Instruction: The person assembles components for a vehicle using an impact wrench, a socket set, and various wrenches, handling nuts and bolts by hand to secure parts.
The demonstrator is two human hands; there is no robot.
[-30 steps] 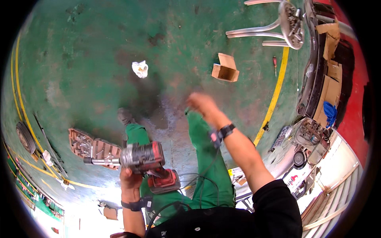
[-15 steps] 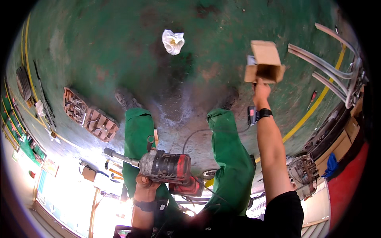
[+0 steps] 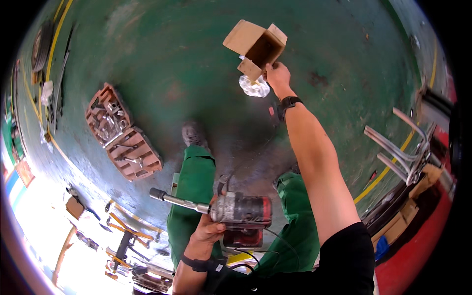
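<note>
green floor (image 3: 162,59) below; right grip (image 3: 279,78) pinches the cardboard box (image 3: 245,37), upper centre, best held firmly; left grip (image 3: 208,232) holds the impact wrench (image 3: 241,210), lower centre, ideally steady

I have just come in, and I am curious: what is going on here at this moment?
A person holds a power tool in the left hand, its long socket extension pointing left. The right hand grips an open cardboard box at its edge. A crumpled white bundle shows just below the box in view. An open tool case lies on the floor to the left.
</note>
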